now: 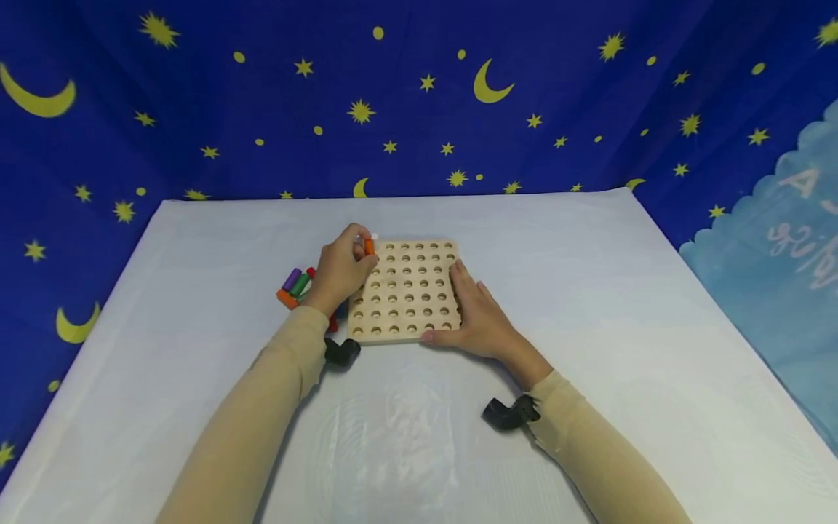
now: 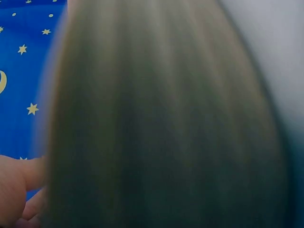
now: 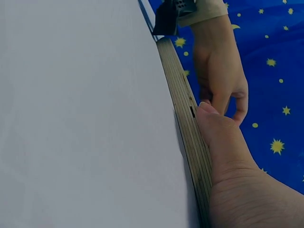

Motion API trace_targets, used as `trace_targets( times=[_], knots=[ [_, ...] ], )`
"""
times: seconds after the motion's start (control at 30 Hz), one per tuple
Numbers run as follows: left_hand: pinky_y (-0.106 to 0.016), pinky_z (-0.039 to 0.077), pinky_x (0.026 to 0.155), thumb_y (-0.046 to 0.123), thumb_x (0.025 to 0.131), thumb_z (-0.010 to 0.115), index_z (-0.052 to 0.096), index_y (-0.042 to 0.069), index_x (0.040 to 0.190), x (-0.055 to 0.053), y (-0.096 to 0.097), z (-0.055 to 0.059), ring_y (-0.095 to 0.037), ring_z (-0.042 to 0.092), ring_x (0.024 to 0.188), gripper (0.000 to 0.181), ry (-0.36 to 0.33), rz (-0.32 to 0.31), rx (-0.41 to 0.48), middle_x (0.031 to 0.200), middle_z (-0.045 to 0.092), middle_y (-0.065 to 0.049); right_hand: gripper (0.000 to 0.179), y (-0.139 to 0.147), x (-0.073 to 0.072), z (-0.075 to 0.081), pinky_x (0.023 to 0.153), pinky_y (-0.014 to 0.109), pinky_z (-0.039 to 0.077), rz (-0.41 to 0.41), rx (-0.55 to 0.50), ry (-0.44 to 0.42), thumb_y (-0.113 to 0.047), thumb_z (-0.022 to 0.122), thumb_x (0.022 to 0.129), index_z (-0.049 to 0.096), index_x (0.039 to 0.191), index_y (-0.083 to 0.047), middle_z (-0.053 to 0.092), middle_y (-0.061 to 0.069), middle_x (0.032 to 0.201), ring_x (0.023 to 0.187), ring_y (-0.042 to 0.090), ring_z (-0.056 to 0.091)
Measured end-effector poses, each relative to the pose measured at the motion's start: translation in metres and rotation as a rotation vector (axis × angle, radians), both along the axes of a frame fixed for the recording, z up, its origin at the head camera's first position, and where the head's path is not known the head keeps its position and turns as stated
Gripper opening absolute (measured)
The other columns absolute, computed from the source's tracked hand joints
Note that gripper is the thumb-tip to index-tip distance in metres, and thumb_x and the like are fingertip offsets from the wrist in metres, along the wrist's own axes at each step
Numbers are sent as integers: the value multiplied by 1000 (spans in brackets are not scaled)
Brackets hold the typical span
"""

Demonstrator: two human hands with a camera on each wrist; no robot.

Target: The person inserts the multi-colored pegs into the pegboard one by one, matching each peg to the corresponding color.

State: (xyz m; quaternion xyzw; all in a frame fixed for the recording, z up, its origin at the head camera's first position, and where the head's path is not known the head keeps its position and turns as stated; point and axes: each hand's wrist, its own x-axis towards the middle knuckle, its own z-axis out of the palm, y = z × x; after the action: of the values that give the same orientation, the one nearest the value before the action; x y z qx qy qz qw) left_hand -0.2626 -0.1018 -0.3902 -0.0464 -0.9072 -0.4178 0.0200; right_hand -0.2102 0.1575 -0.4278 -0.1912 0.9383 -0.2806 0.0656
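My left hand point(image 1: 342, 268) pinches an orange peg point(image 1: 369, 247) at the far left corner of a square wooden pegboard point(image 1: 401, 291) with rows of round holes. Whether the peg's lower end sits in a hole is hidden. My right hand point(image 1: 483, 320) rests at the board's near right corner, fingers point(image 1: 466, 282) fairly straight along the right side and thumb against the front edge. In the right wrist view that thumb point(image 3: 221, 142) touches the board's layered edge point(image 3: 183, 104). A blurred sleeve point(image 2: 161, 118) covers most of the left wrist view; some left-hand fingers show at its lower left.
Left of the board lie several loose pegs, among them a purple peg point(image 1: 292, 279), a green peg point(image 1: 300, 284) and an orange peg point(image 1: 286, 299), partly behind my left wrist. A white table point(image 1: 406, 437) carries everything. Behind it hangs a blue star-and-moon cloth point(image 1: 406, 73).
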Motion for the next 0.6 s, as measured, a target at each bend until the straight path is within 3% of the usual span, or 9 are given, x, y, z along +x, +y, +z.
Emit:
trace_targets(
  times=[0.23, 0.6],
  knots=[
    [-44, 50, 88, 11, 94, 67, 55, 10, 123, -4, 2, -3, -27, 65, 95, 31, 36, 6, 14, 102, 70, -11, 132, 0, 0, 0, 125, 44, 2, 0, 1, -1, -75, 71, 71, -6, 159, -13, -8, 4, 168, 155, 17, 0],
    [-41, 51, 85, 7, 91, 71, 61, 10, 113, -7, 0, -12, -24, 65, 93, 24, 102, -44, 14, 102, 71, -9, 132, -1, 0, 1, 125, 44, 1, -8, 1, -11, -75, 71, 71, -6, 160, -14, -8, 3, 168, 155, 16, 0]
  ],
)
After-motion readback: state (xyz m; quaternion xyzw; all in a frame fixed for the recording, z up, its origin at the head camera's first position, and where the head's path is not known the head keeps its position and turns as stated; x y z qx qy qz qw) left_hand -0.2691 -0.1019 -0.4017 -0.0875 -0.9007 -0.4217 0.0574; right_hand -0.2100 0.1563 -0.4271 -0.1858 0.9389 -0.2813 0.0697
